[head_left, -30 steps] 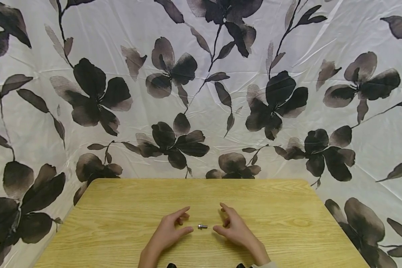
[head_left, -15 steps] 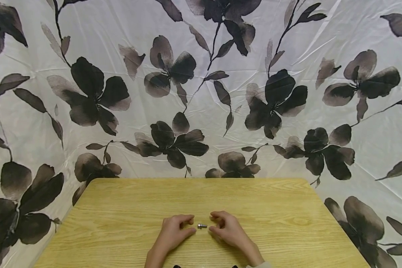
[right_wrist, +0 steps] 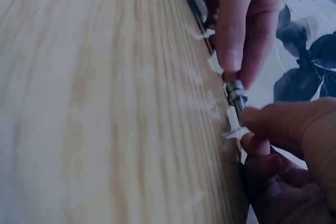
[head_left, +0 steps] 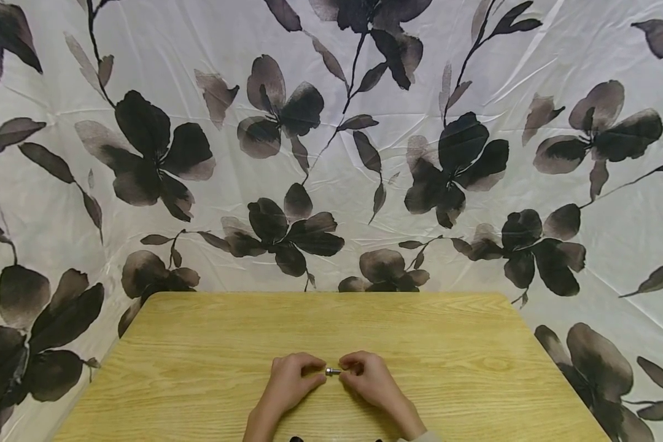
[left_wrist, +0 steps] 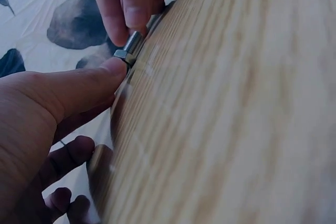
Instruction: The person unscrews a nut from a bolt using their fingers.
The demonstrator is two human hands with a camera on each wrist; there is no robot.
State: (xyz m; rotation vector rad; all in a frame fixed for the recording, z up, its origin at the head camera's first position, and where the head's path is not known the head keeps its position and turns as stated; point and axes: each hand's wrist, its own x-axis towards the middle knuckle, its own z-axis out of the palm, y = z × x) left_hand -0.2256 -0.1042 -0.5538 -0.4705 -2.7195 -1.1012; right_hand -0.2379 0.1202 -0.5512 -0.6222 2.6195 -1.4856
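A small metal bolt [head_left: 333, 372] lies on the wooden table, its thicker head toward the left and its threaded shank toward the right. Close to the head, a nut [right_wrist: 238, 96] sits around the shank. My left hand [head_left: 290, 380] is at the head end, thumb and index finger bent toward it with a gap between their tips. At the shank end, my right hand [head_left: 372, 380] has its thumb and index finger on either side of the tip, apart from each other. Whether any fingertip touches the bolt is hard to tell.
The pale wood-grain table [head_left: 199, 344] extends around both hands. Behind and beside it hangs a white cloth [head_left: 364, 233] with dark flower prints.
Both hands have come inward from either side to the bolt, and their thumbs and index fingers have drawn nearer together. The bolt stays in place.
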